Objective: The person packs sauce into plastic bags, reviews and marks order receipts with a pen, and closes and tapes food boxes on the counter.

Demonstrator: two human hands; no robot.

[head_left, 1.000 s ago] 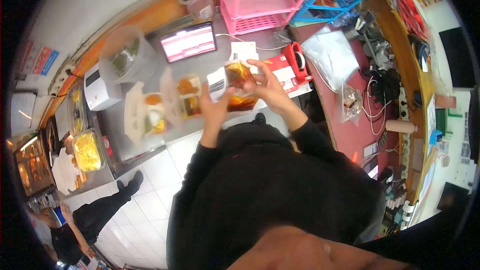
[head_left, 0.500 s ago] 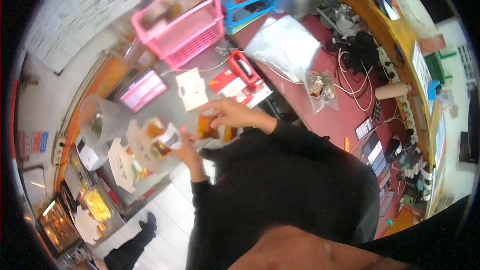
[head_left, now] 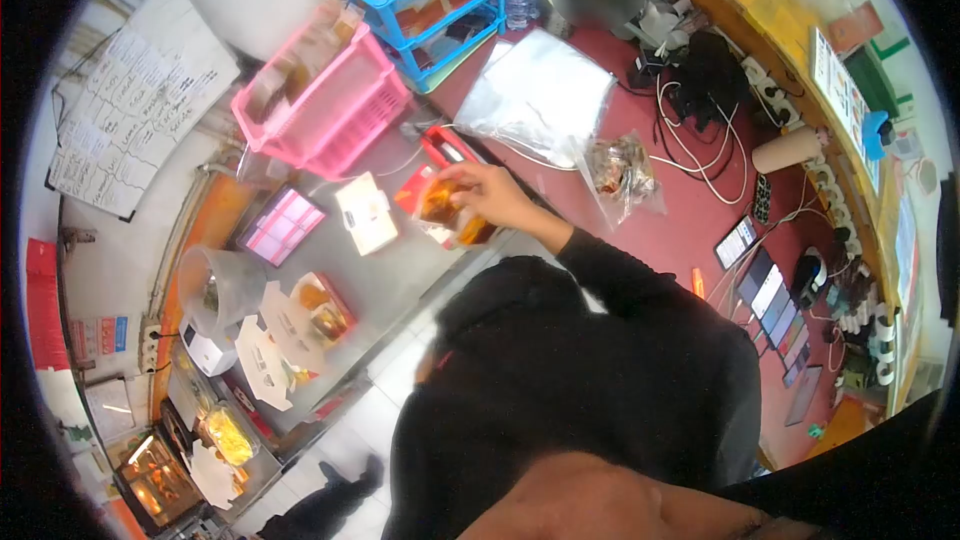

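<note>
Your right hand (head_left: 492,196) has its fingers drawn narrow on the amber packet (head_left: 438,202), near your black sleeve (head_left: 625,265); your left hand is out of view, so you cannot tell its state. The packet lies under and beside your right fingers, close to the near edge of the metal counter (head_left: 378,285). Risk at the grip: the film looks slick and the contents loose, so a pinch on one side could let the packet sag or slip over that edge. Risk at the sleeve: a low forearm could drag the packet toward you. Beyond the packet, the red dispenser (head_left: 447,146) sits close behind; a wide lift could snag the film. Across the counter, the open carton (head_left: 292,325) stands with its flaps raised, so a low sweep toward it could catch a flap and tip the food.
</note>
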